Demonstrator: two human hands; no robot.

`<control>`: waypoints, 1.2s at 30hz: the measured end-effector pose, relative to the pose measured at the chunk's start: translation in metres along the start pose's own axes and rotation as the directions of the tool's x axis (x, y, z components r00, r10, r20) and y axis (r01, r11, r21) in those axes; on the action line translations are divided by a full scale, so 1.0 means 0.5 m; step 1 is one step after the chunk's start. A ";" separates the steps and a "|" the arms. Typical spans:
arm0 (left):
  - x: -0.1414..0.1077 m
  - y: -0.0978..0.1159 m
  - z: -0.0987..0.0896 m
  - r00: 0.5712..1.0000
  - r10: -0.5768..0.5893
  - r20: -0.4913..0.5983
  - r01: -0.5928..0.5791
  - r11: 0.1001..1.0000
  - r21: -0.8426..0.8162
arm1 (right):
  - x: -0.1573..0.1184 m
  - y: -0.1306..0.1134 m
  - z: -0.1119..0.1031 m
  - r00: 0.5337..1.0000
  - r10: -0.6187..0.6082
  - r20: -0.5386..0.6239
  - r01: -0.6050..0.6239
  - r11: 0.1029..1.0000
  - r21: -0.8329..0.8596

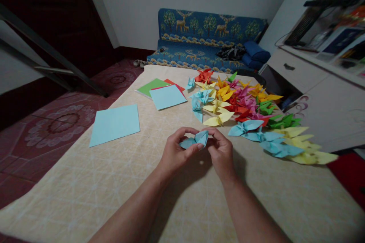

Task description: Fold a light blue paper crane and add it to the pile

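A light blue origami crane (195, 141) is between my two hands, above the middle of the table. My left hand (179, 146) pinches it from the left, with the thumb across its front and the fingers behind. From the other side, my right hand (221, 148) grips the crane's right part; its fingertips are partly hidden behind the paper. Beyond and to the right lie many folded paper cranes: light blue ones (201, 100), yellow ones (219, 118), pink ones (247, 102), red ones, orange ones and green ones (285, 121).
A single light blue sheet (115, 125) lies on the left of the cloth-covered table (119, 182). Behind it, another blue sheet (168, 97) overlaps green paper (152, 86) and red paper. A patterned sofa (205, 38) stands past the far edge, a white cabinet (336, 110) at right, a metal ladder (54, 70) at left.
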State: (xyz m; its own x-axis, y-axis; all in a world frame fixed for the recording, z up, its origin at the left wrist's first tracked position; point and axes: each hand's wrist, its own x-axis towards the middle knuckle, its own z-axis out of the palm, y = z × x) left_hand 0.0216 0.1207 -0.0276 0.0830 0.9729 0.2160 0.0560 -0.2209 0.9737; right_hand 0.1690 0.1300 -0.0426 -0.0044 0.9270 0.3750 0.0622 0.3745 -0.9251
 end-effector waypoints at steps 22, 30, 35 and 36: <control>0.009 -0.001 -0.001 0.958 -0.263 -0.118 0.228 0.941 -0.249 | -0.009 -0.019 0.014 0.961 0.260 0.096 -0.274 0.943 0.188; 0.008 0.006 -0.004 0.971 -0.226 -0.080 0.202 0.951 -0.234 | -0.010 -0.019 0.010 0.955 0.270 0.121 -0.291 0.929 0.226; 0.006 0.003 -0.007 0.976 -0.201 0.088 0.220 0.896 -0.387 | -0.009 -0.019 0.011 0.911 0.395 0.119 -0.411 0.843 0.346; 0.005 0.002 -0.006 0.973 -0.195 0.119 0.228 0.875 -0.426 | -0.009 -0.017 0.010 0.905 0.412 0.105 -0.422 0.836 0.352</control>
State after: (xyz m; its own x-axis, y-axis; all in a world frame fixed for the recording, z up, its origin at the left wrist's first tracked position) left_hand 0.0187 0.1233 -0.0257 0.1886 0.9820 0.0113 -0.3561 0.0576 0.9327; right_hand 0.1634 0.1226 -0.0367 -0.0834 0.9953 -0.0483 -0.2977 -0.0712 -0.9520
